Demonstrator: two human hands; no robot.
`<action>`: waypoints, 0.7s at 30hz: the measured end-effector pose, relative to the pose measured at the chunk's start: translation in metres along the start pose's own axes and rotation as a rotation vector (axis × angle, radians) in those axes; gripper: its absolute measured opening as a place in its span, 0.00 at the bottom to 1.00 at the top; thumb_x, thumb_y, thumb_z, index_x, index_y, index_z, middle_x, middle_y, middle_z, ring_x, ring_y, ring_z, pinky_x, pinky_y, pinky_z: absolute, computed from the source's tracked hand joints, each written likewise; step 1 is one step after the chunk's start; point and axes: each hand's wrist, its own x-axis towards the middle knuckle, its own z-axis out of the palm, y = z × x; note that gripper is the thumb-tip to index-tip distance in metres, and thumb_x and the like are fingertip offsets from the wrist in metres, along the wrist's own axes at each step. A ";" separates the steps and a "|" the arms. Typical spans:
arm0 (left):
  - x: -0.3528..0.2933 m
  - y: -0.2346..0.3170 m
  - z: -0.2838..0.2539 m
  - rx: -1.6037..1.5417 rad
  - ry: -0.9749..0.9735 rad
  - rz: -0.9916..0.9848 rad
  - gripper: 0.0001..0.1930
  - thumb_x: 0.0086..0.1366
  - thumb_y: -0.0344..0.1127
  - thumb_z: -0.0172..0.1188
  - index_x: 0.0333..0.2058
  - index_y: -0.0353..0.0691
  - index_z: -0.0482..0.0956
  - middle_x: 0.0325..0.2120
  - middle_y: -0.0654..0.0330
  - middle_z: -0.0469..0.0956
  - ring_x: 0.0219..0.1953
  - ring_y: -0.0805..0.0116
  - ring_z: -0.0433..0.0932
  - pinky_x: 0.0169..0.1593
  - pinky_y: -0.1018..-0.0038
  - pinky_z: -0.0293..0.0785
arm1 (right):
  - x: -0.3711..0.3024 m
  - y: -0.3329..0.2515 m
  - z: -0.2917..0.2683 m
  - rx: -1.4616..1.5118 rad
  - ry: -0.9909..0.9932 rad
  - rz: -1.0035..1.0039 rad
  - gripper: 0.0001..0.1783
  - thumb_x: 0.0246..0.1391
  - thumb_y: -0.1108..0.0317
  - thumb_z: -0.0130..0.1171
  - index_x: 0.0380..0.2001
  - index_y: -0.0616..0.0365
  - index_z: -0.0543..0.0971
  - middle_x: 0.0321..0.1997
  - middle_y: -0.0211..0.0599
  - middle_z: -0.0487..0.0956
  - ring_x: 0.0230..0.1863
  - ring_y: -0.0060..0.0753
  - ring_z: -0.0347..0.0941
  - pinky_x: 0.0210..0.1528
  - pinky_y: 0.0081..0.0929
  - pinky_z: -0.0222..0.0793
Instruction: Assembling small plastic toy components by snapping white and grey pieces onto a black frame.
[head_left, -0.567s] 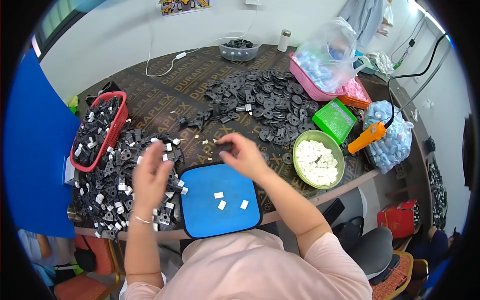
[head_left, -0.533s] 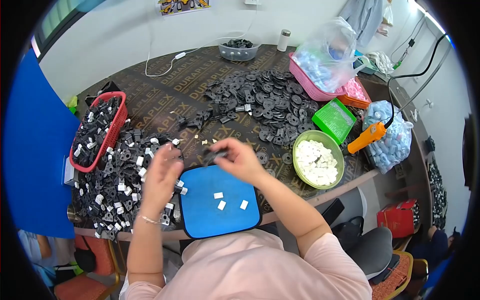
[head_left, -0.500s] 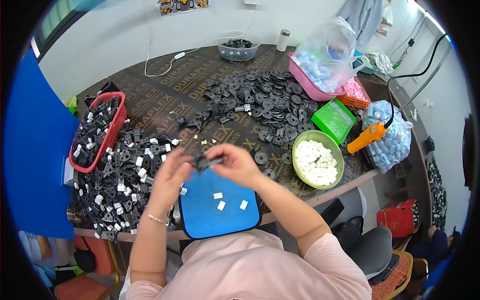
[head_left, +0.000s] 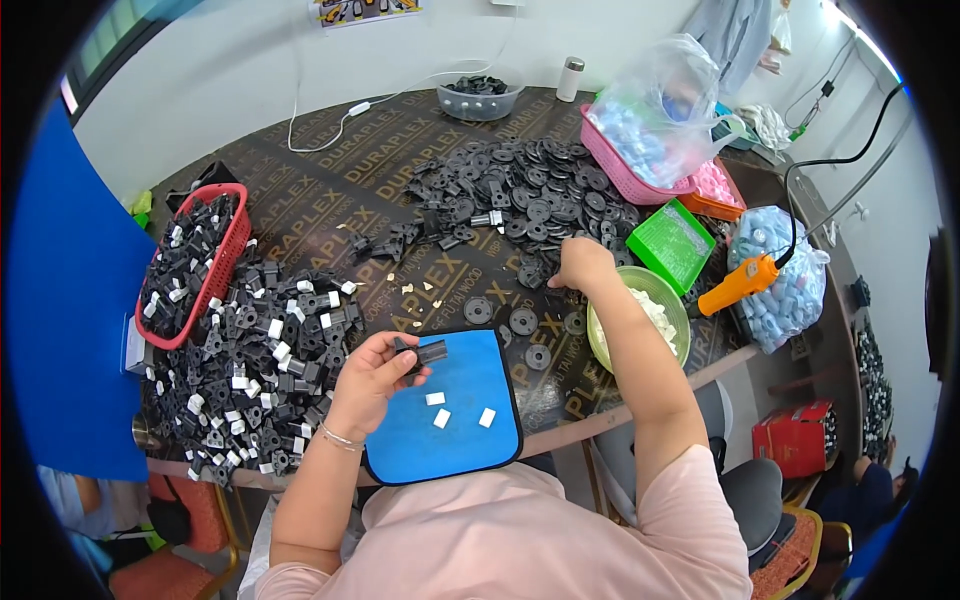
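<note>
My left hand [head_left: 372,382] is closed round a black plastic part [head_left: 430,352] with a stubby body, held over the upper left of a blue mat [head_left: 440,445]. Three small white blocks [head_left: 441,419] lie on that mat. Reaching far forward, my right hand [head_left: 585,266] has its fingers pinched at the near edge of a heap of black plastic parts [head_left: 530,190], many of them round discs. What those fingertips hold, if anything, is too small to make out. Under my right forearm stands a green bowl [head_left: 682,345] of white pieces, partly covered by the arm.
Black parts with white blocks [head_left: 265,370] are piled at the left, beside a full red basket [head_left: 232,245]. At the right are a green tray [head_left: 672,245], an orange electric screwdriver [head_left: 738,286], a pink basket [head_left: 635,180] and a bag of light-blue pieces [head_left: 778,250].
My right hand has left the black part near my left hand and moved forward and right to the heap. My left hand keeps the part, slightly lower and turned.
</note>
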 end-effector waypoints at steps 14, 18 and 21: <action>0.011 -0.019 0.017 -0.265 -0.099 -0.227 0.15 0.67 0.32 0.49 0.49 0.32 0.69 0.42 0.54 0.75 0.44 0.60 0.77 0.48 0.71 0.74 | -0.055 -0.011 -0.009 0.744 0.169 -0.335 0.11 0.43 0.74 0.63 0.34 0.58 0.78 0.32 0.38 0.75 0.34 0.33 0.75 0.37 0.28 0.71; 0.015 -0.028 0.018 -0.324 -0.091 -0.244 0.13 0.67 0.33 0.49 0.47 0.32 0.70 0.42 0.53 0.75 0.44 0.57 0.77 0.47 0.69 0.75 | -0.084 -0.029 0.000 0.964 0.238 -0.562 0.08 0.45 0.80 0.60 0.31 0.61 0.77 0.34 0.31 0.72 0.34 0.22 0.72 0.34 0.19 0.70; 0.015 -0.032 0.016 -0.378 -0.072 -0.259 0.15 0.69 0.37 0.46 0.46 0.32 0.70 0.41 0.51 0.75 0.43 0.55 0.77 0.45 0.69 0.76 | -0.108 -0.049 0.003 0.982 0.253 -0.890 0.09 0.43 0.83 0.59 0.30 0.59 0.77 0.41 0.34 0.76 0.39 0.30 0.75 0.40 0.22 0.74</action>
